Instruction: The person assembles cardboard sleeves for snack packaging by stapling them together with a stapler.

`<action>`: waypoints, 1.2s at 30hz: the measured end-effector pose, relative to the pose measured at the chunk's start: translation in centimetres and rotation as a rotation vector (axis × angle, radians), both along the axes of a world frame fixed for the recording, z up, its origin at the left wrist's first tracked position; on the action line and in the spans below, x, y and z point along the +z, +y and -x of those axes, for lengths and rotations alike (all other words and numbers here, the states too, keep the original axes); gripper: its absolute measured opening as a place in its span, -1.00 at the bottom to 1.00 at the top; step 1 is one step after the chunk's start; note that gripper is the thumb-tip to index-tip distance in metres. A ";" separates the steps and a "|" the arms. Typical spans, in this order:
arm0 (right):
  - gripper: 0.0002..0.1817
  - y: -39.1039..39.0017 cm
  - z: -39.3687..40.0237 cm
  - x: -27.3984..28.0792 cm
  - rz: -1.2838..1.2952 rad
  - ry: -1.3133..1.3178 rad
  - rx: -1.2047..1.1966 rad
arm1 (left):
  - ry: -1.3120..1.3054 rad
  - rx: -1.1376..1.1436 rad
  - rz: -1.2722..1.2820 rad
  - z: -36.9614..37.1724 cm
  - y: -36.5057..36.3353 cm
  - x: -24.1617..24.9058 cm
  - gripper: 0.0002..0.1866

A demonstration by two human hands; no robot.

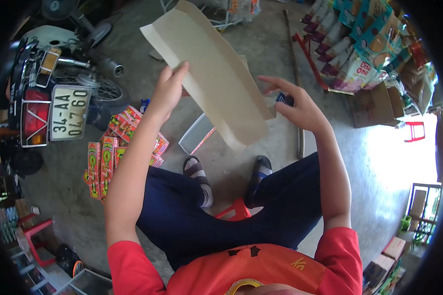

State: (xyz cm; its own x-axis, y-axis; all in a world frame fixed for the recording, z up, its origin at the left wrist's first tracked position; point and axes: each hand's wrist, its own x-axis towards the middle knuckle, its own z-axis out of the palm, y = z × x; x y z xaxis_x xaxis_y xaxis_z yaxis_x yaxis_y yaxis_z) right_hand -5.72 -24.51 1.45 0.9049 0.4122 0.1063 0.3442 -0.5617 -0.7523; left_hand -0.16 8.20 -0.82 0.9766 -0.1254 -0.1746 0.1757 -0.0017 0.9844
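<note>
A long, plain beige cardboard piece [216, 73] with folded-up edges hangs tilted in front of me. My left hand [171, 88] grips its left edge, thumb on top. My right hand [298, 105] is beside its lower right edge, index finger stretched out, with a small dark blue object [284, 99] held between thumb and fingers. Below the cardboard, a grey-white open tray with a red printed edge [197, 135] lies on the floor. Red and yellow printed boxes [108, 164] are piled on the floor to the left.
A motorbike [37, 98] stands at the left and a fan [96, 32] behind it. Hanging snack packets [362, 44] and an open carton [376, 105] are at the right. A long pole [296, 73] lies on the floor. A red stool [236, 210] is under me.
</note>
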 end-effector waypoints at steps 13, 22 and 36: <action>-0.15 2.6 0.5 0.2 -0.529 0.007 -0.315 | -0.205 -0.534 -0.369 3.3 -3.4 -0.1 -0.46; -0.68 2.5 1.3 1.5 -0.375 0.014 -0.213 | -0.408 -0.326 -0.227 4.9 -4.6 0.8 -0.46; -0.43 2.2 1.6 2.8 -0.552 0.321 -0.111 | -0.615 -0.331 -0.150 5.2 -5.2 0.6 -0.44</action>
State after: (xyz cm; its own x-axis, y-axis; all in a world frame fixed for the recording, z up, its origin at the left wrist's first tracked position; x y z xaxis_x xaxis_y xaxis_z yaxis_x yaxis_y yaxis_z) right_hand -7.29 -22.27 4.28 0.9611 0.2761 -0.0067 0.0165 -0.0818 -0.9965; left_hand -5.35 2.96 -0.23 0.8184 -0.4503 0.3569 -0.4443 -0.1020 0.8901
